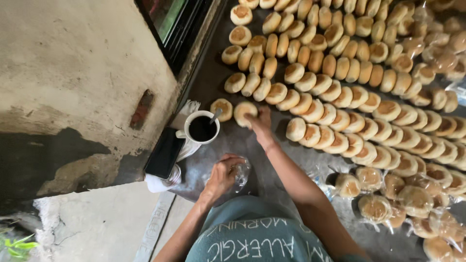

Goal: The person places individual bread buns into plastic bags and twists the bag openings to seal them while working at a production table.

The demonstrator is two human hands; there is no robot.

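My right hand (pixel 261 124) reaches forward and rests its fingers on a round baked bun (pixel 244 111) lying flat at the near end of the rows. Beside it lies another single bun (pixel 222 109). My left hand (pixel 224 173) is closed on a clear plastic bag (pixel 241 174) held low near my body. Several rows of browned buns (pixel 340 92) lean against each other across a dark metal surface (pixel 242 145).
A white mug of dark drink with a spoon (pixel 202 129) stands left of my hands, next to a black phone (pixel 164 153) on a white cloth. Bagged buns (pixel 388 199) pile at the right. A rough plaster wall (pixel 73 73) fills the left.
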